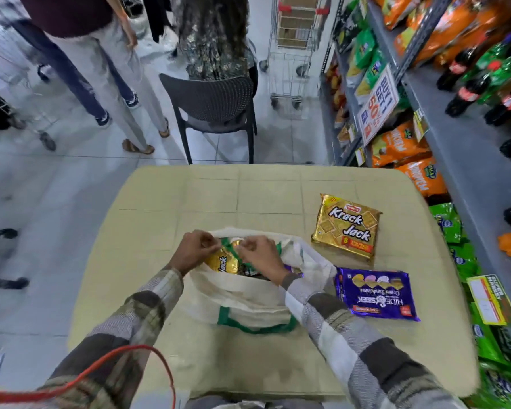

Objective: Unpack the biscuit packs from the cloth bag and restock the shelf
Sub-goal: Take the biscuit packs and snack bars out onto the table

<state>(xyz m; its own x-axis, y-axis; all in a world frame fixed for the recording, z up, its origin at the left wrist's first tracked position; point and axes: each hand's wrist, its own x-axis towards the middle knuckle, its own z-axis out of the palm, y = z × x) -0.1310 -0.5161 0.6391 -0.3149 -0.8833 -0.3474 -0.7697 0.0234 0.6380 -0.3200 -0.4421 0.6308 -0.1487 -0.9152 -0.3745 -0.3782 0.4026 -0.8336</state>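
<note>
Now both hands at cloth bag (242, 302) mouth: left hand (194, 250) pinches rim, right hand (261, 255) pinches green handle. Gold pack (222, 261) inside (shelf (443, 119) on right). Spread mouth wide, lift pack flat.

A square table under a creased beige cloth (272, 190) spreads beneath and beyond the fingers. Past the fingertips, at its far edge, stands a dark grey plastic chair with a perforated back (210, 98), someone seated in it. Further off, right of that, is a wire shopping trolley with red handle caps (295, 45). A red cable (124, 354) loops nearest the viewer.
</note>
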